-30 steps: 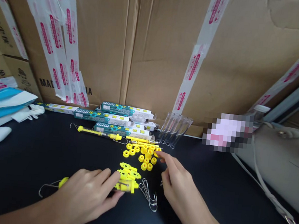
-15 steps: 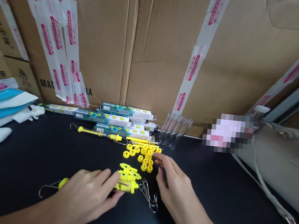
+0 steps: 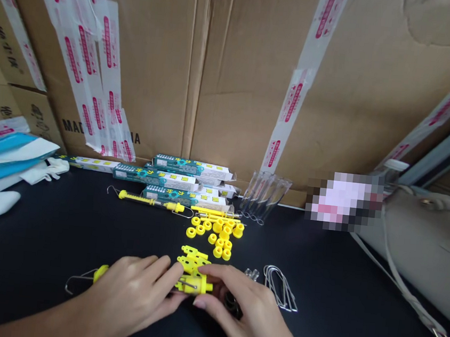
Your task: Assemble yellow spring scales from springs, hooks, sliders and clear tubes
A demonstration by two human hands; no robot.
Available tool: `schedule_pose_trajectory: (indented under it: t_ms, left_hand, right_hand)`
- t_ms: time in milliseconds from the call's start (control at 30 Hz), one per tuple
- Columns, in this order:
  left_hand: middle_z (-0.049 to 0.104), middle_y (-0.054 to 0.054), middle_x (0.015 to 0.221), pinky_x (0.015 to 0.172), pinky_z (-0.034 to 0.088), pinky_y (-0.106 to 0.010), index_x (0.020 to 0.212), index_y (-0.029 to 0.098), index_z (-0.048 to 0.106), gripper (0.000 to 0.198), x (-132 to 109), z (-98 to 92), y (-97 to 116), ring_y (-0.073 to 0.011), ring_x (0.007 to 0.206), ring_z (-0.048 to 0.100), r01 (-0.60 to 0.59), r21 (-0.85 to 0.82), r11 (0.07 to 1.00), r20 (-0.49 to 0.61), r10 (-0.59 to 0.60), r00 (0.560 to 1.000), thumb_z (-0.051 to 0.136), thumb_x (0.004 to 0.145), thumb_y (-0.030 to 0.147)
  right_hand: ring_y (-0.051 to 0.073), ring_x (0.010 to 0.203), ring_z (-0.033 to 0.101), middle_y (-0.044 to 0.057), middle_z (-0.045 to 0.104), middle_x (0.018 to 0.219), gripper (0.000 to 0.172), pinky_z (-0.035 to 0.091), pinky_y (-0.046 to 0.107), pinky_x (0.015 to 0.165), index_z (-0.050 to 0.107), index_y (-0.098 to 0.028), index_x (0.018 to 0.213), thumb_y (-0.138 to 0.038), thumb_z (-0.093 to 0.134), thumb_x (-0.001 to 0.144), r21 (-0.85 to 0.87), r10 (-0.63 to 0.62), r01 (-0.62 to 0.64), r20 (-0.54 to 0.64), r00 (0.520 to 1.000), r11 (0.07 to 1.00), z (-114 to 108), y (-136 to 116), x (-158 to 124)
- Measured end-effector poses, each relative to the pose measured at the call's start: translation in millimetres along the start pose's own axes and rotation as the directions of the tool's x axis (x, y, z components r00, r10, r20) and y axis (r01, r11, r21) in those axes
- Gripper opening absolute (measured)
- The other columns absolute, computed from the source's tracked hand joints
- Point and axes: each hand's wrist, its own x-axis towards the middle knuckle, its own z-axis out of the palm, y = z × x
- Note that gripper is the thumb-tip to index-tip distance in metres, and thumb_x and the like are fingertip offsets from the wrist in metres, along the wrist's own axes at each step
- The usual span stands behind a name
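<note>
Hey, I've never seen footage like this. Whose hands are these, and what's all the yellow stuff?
There is no machine: the one picture comes from a camera worn on a person's head, looking down at their own bare hands. The left hand grips a yellow spring scale; the right hand pinches its right end. On the black table lie small yellow caps, wire hooks, clear tubes, teal boxes and a finished scale.

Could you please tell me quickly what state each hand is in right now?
Left hand: closed around the yellow spring scale.
Right hand: closed, fingertips pinching that scale's yellow end.
</note>
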Motion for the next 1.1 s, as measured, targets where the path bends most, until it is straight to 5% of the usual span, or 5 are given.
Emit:
schedule_pose_trajectory:
  t_ms: [267,467,700,900,1100]
  left_hand:
    - [0.074,-0.007,0.087,0.057,0.056,-0.029,0.118,0.013,0.051,0.044,2,0.5,-1,-0.0205,0.072,0.074,0.111,-0.092,0.989,-0.055,-0.117,0.992,0.027,0.106,0.047]
    - [0.073,-0.003,0.083,0.06,0.056,-0.03,0.114,0.017,0.054,0.04,4,-5.9,2,-0.0199,0.069,0.072,0.126,-0.238,0.963,-0.039,-0.139,0.989,0.029,0.106,0.046]
    - [0.073,-0.003,0.081,0.062,0.054,-0.03,0.107,0.015,0.059,0.031,8,-6.9,3,-0.0181,0.067,0.071,0.075,-0.185,0.98,-0.172,-0.108,0.979,0.035,0.106,0.035]
    - [0.075,-0.002,0.083,0.063,0.052,-0.033,0.11,0.016,0.056,0.032,6,-7.5,3,-0.0194,0.068,0.072,0.028,-0.107,0.994,-0.145,-0.044,0.988,0.029,0.108,0.034]
    - [0.073,-0.003,0.082,0.062,0.053,-0.032,0.111,0.015,0.054,0.029,6,-5.3,2,-0.0202,0.069,0.071,0.03,-0.115,0.993,-0.146,-0.047,0.988,0.029,0.107,0.031]
  right_hand:
    - [0.013,0.078,0.069,-0.001,0.072,0.098,0.017,0.056,0.022,0.075,0.062,-0.025,0.109,-0.018,0.06,0.094,0.155,0.036,-0.028,-0.05,0.998,0.988,1,-2,-1]
    - [0.016,0.093,0.069,0.001,0.071,0.105,0.018,0.057,0.024,0.083,0.065,-0.026,0.106,-0.015,0.062,0.092,0.268,0.055,-0.027,-0.1,0.993,0.963,0,-2,-2]
    - [0.019,0.091,0.071,0.004,0.072,0.103,0.027,0.059,0.03,0.082,0.063,-0.024,0.112,-0.028,0.071,0.086,0.58,0.279,-0.247,0.035,0.96,0.777,10,2,3]
    - [0.015,0.07,0.07,0.0,0.071,0.08,0.029,0.058,0.029,0.072,0.065,-0.02,0.1,-0.042,0.074,0.084,0.7,0.3,-0.366,0.221,0.928,0.613,19,3,3]
    - [0.016,0.076,0.071,0.002,0.073,0.084,0.032,0.057,0.029,0.075,0.065,-0.02,0.097,-0.046,0.076,0.081,0.797,0.296,-0.332,0.201,0.934,0.505,20,0,7]
